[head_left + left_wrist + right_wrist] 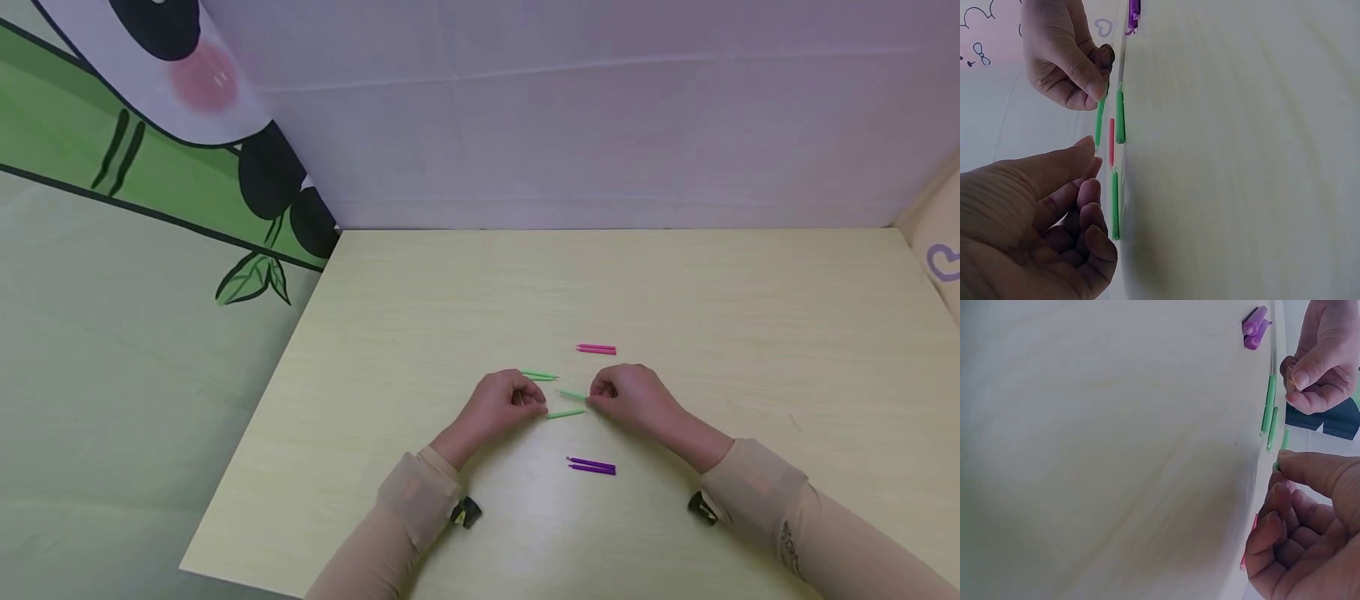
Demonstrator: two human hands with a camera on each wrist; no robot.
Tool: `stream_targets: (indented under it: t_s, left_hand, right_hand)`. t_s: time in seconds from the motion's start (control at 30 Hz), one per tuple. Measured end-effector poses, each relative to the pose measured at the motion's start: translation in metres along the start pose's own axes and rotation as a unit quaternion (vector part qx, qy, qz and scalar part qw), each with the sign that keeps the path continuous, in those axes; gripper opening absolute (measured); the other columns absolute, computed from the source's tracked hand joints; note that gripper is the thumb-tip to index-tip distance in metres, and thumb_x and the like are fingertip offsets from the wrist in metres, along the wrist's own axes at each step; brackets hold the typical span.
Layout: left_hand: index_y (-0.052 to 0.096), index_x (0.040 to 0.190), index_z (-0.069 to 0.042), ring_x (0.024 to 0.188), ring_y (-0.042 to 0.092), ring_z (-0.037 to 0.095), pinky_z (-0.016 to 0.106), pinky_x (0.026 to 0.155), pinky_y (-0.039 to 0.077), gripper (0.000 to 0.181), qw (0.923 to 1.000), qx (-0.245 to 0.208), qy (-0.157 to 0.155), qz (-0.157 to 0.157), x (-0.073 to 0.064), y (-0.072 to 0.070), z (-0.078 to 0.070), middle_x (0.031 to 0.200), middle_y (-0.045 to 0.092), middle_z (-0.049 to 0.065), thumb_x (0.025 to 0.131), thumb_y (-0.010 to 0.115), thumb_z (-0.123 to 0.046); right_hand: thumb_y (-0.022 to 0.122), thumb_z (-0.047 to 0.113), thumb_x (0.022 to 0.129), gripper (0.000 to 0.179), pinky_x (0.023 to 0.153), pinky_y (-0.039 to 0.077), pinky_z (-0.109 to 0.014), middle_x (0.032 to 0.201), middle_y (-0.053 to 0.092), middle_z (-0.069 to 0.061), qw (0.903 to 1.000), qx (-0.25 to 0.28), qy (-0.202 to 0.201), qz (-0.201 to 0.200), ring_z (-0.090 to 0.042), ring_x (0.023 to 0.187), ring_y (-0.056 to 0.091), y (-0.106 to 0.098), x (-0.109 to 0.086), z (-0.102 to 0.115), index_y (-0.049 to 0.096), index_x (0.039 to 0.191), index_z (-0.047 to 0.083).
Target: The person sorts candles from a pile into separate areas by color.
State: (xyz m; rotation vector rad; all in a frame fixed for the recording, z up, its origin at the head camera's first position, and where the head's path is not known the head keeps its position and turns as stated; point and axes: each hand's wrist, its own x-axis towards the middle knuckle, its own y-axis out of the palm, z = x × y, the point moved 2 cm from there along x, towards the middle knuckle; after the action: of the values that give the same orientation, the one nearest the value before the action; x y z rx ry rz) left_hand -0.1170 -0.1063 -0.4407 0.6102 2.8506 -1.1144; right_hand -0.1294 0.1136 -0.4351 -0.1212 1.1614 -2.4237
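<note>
My right hand (630, 396) pinches a slim green candle (573, 394) between thumb and index finger, its wick end pointing left. My left hand (512, 398) is across from it, fingers loosely curled, with nothing visible held. Close to the left fingertips, one green candle (567, 413) lies on the table. Two more green candles (542, 377) lie side by side just beyond that hand. In the left wrist view, the held candle (1100, 125) points down toward the left thumb. Right fingers hide much of this candle (1286, 438) in the right wrist view.
A pair of pink candles (596, 349) lies beyond the hands, and a pair of purple candles (592, 467) lies nearer the body. All rest on a pale wooden table (750, 308). A lilac cloth (570, 133) hangs along its back edge.
</note>
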Motion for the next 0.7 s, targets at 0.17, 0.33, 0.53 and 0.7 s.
stream_targets:
  t_s: [0.17,0.33,0.53,0.7]
  left_hand:
    - [0.075,0.088,-0.012,0.07,0.051,0.008,0.022,0.064,0.043,0.007,0.9999,0.0,0.011,0.01,0.0003,0.0035,0.002,0.075,0.059,-0.007,0.083,0.079,-0.015]
    - [0.075,0.088,-0.012,0.07,0.052,0.009,0.023,0.065,0.044,0.007,0.9998,-0.005,0.015,0.013,-0.0014,0.0045,0.003,0.075,0.059,-0.007,0.083,0.078,-0.015]
    - [0.075,0.088,-0.013,0.07,0.052,0.008,0.022,0.065,0.044,0.007,0.9997,-0.001,0.02,0.016,-0.0027,0.0051,0.0047,0.076,0.059,-0.008,0.083,0.078,-0.015]
    - [0.075,0.089,-0.012,0.07,0.051,0.007,0.022,0.065,0.044,0.008,0.9994,0.006,0.025,0.021,-0.0044,0.0051,0.0042,0.076,0.058,-0.008,0.082,0.079,-0.014]
  right_hand:
    - [0.072,0.013,0.086,0.01,0.064,0.042,-0.029,0.067,0.058,0.006,1.0,0.006,-0.001,-0.001,-0.011,0.066,0.05,0.0012,0.0018,-0.0013,0.068,0.077,0.011]
    - [0.071,0.014,0.087,0.009,0.064,0.042,-0.03,0.068,0.059,0.005,0.9998,0.021,0.006,0.001,-0.012,0.066,0.05,0.0022,0.003,0.0008,0.069,0.079,0.01]
    - [0.071,0.014,0.088,0.008,0.066,0.043,-0.03,0.07,0.061,0.005,0.9992,0.037,0.013,0.004,-0.012,0.068,0.051,0.0038,0.0055,0.0022,0.07,0.081,0.01]
    - [0.072,0.015,0.088,0.009,0.066,0.044,-0.03,0.07,0.062,0.005,0.9989,0.044,0.016,0.004,-0.012,0.068,0.052,0.0053,0.0073,0.0035,0.071,0.081,0.01]
